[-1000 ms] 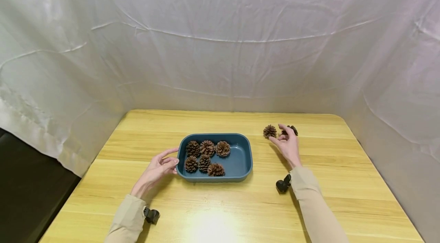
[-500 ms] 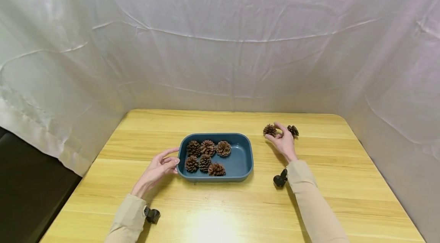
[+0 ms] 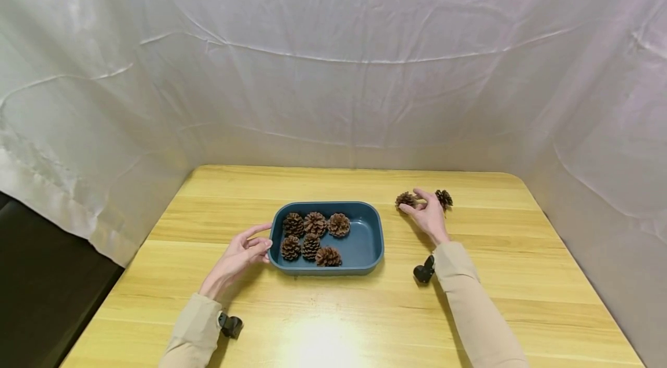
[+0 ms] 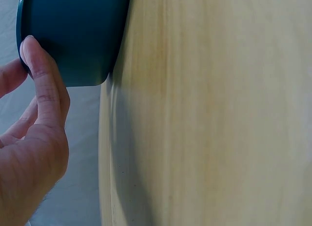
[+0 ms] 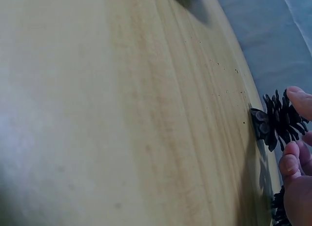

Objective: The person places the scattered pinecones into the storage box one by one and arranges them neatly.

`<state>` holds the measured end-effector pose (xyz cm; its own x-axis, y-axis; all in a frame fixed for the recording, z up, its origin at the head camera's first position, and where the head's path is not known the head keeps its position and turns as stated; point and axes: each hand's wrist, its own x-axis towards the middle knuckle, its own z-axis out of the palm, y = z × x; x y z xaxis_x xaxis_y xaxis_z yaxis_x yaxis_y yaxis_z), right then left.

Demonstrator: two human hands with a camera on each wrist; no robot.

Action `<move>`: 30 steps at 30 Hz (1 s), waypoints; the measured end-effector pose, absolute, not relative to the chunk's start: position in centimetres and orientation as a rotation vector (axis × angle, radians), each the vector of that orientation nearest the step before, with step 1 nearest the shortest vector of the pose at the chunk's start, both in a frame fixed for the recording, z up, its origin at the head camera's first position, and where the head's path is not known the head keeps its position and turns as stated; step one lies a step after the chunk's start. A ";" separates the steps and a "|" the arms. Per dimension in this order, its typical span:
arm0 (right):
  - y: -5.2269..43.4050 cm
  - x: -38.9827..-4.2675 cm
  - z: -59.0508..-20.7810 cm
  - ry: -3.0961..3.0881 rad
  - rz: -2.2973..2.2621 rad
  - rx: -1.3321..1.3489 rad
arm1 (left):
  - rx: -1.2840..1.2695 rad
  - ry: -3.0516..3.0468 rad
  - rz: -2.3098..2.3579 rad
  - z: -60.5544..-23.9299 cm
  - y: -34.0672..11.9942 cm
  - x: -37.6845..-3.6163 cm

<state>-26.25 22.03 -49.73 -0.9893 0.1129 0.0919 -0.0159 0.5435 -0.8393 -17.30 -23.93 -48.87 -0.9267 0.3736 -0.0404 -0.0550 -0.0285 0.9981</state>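
Observation:
A dark teal tray (image 3: 367, 243) (image 4: 73, 31) stands on the wooden table and holds several brown pine cones (image 3: 312, 233). My left hand (image 3: 241, 253) (image 4: 34, 133) rests against the tray's left wall with straight fingers. To the right of the tray, my right hand (image 3: 426, 209) pinches a pine cone (image 3: 405, 201) (image 5: 277, 120) between thumb and fingers, low over the table. Another pine cone (image 3: 444, 198) lies just right of that hand.
The yellow wooden table (image 3: 333, 316) is ringed by a white cloth backdrop (image 3: 333, 67) at the back and sides. A dark area (image 3: 41, 281) lies beyond the table's left edge. Small black camera mounts sit at both wrists.
My right hand moved left from the right-hand cone to the left-hand one and closed its fingers round it; that cone shifted slightly. The left hand and tray stayed put.

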 end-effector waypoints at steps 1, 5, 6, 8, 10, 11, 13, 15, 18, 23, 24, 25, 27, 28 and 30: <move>22.0 -26.3 -49.7 -2.643 1.432 -0.080 | 0.336 1.952 2.031 -48.9 -23.9 -17.3; 22.0 -26.3 -49.9 -2.651 1.416 -0.071 | 0.336 1.948 2.033 -48.9 -23.9 -17.3; 22.0 -26.3 -49.9 -2.648 1.416 -0.071 | 0.335 1.948 2.032 -48.9 -23.9 -17.3; 22.0 -26.3 -50.0 -2.644 1.416 -0.076 | 0.335 1.952 2.029 -48.9 -23.9 -17.3; 22.0 -26.2 -50.1 -2.640 1.420 -0.078 | 0.331 1.957 2.024 -48.9 -23.9 -17.4; 22.0 -26.2 -50.1 -2.640 1.420 -0.079 | 0.330 1.961 2.021 -48.9 -23.9 -17.4; 22.0 -26.2 -50.1 -2.636 1.424 -0.082 | 0.329 1.964 2.017 -48.9 -23.9 -17.4; 22.0 -26.2 -50.1 -2.635 1.428 -0.083 | 0.327 1.964 2.017 -48.9 -23.9 -17.4; 22.0 -26.1 -50.1 -2.631 1.445 -0.088 | 0.325 1.962 2.017 -48.9 -23.9 -17.4; 22.0 -26.1 -50.1 -2.625 1.478 -0.081 | 0.324 1.962 2.023 -48.8 -23.9 -17.3; 22.0 -26.1 -50.2 -2.622 1.485 -0.079 | 0.324 1.963 2.025 -48.8 -23.9 -17.3; 22.0 -26.1 -50.2 -2.617 1.489 -0.079 | 0.324 1.964 2.025 -48.8 -23.9 -17.4; 22.1 -26.1 -50.2 -2.613 1.494 -0.080 | 0.327 1.965 2.024 -48.9 -23.9 -17.3; 22.1 -26.1 -50.2 -2.610 1.496 -0.079 | 0.327 1.968 2.023 -48.9 -23.9 -17.4; 22.1 -26.1 -50.1 -2.607 1.507 -0.081 | 0.327 1.972 2.020 -48.9 -23.9 -17.4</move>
<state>-26.06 22.07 -50.15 -0.9901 0.1112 0.0851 -0.0182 0.5001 -0.8658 -17.36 -23.94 -48.91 -0.9295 0.3661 -0.0454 -0.0541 -0.0135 0.9984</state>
